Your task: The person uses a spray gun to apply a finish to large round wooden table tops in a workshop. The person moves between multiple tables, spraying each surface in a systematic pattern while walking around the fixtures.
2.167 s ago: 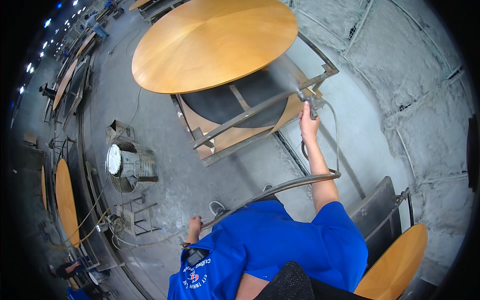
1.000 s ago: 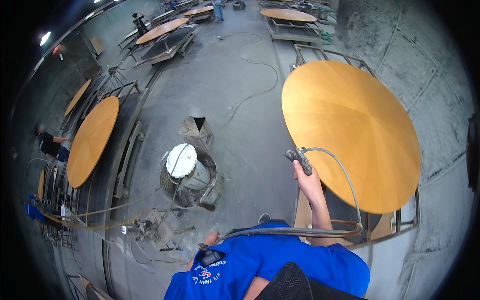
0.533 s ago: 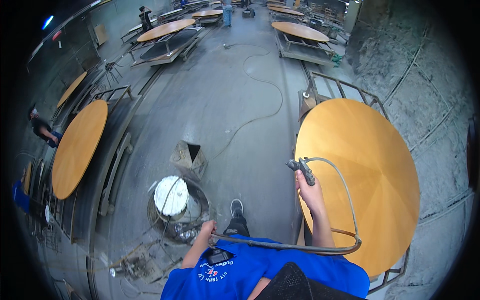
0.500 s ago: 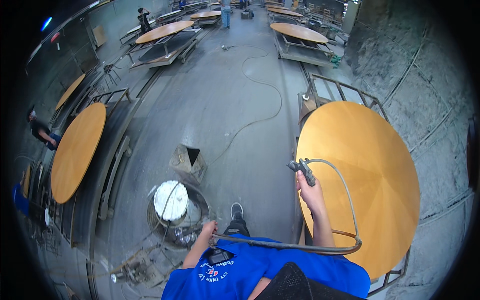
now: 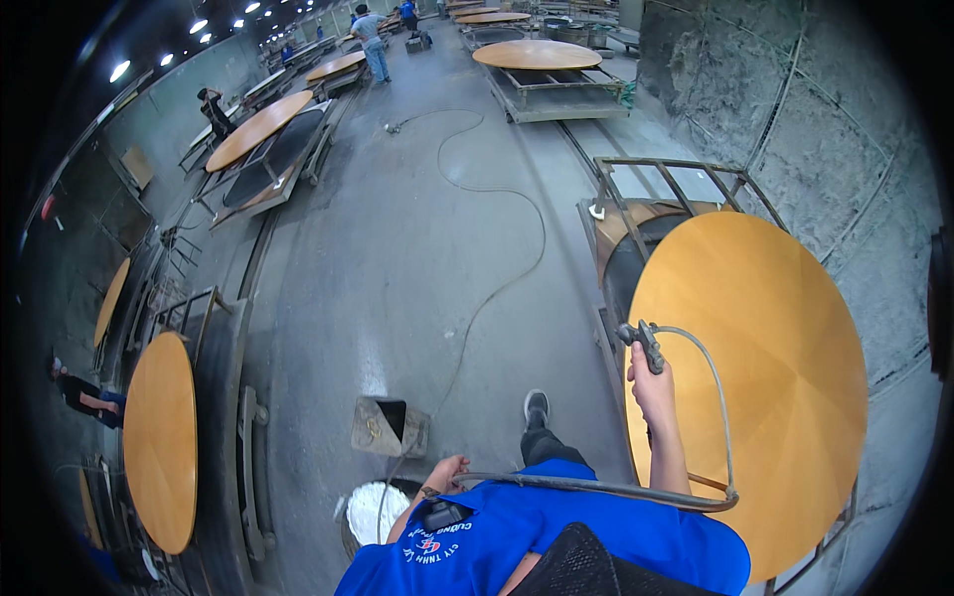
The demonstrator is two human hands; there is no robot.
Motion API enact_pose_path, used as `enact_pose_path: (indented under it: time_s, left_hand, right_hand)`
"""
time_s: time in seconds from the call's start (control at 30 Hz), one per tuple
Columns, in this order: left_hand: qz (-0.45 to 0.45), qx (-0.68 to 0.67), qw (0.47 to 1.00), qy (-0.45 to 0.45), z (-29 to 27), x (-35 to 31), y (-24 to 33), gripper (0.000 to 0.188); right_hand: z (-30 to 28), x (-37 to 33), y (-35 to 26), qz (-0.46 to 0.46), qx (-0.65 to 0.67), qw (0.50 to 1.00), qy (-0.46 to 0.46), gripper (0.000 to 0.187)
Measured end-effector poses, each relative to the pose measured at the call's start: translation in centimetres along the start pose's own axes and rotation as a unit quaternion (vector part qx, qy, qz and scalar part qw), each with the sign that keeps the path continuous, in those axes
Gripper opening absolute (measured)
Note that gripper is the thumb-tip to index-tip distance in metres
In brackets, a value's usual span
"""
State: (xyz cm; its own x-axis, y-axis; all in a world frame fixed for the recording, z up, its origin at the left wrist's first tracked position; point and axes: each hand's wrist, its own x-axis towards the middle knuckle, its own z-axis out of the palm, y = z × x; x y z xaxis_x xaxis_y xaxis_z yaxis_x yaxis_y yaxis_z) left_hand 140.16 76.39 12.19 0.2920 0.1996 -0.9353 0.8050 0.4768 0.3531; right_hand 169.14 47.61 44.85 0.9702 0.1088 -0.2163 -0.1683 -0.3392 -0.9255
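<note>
My right hand [image 5: 653, 392] is closed around the grip of a dark spray gun [image 5: 644, 346], held over the near-left part of a large round wooden tabletop [image 5: 760, 338]. From the gun a grey hose [image 5: 708, 353] loops down and runs back across my blue shirt. My left hand [image 5: 447, 474], at waist height, has its fingers curled around the hose near its left end.
The tabletop rests on a metal rack cart [image 5: 686, 169] at right. A dented square can [image 5: 391, 425] and a white-topped bucket [image 5: 378, 512] stand on the floor. An air line [image 5: 542, 238] snakes ahead. More round tabletops [image 5: 159, 437] line the left, where people stand.
I have stepped forward: the can and bucket sit lower in the view, and more of the right cart shows. Both hands keep their hold on the gun and hose.
</note>
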Motion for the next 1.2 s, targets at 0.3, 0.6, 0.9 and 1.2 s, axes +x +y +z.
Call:
enact_pose_path:
  time_s: [0.3,0.6,0.9,1.2]
  left_hand:
    - [0.142,0.024,0.988,-0.061,-3.0,2.3,19.9,0.039]
    - [0.012,-0.005,0.999,0.050,-4.5,12.7,42.9,0.028]
    - [-0.003,0.119,0.993,-0.019,-4.1,26.7,64.8,0.030]
    - [0.146,0.202,0.943,-0.222,-0.1,27.0,83.1,0.037]
  right_hand:
    - [8.6,21.0,-5.3,-0.086,0.016,0.993,0.084,0.042]
    - [14.6,36.4,-14.5,-0.068,0.036,0.997,0.023,0.045]
    - [17.0,48.2,-14.2,0.057,0.047,0.977,0.200,0.041]
    - [20.2,56.5,-16.0,0.106,0.027,0.883,0.457,0.048]
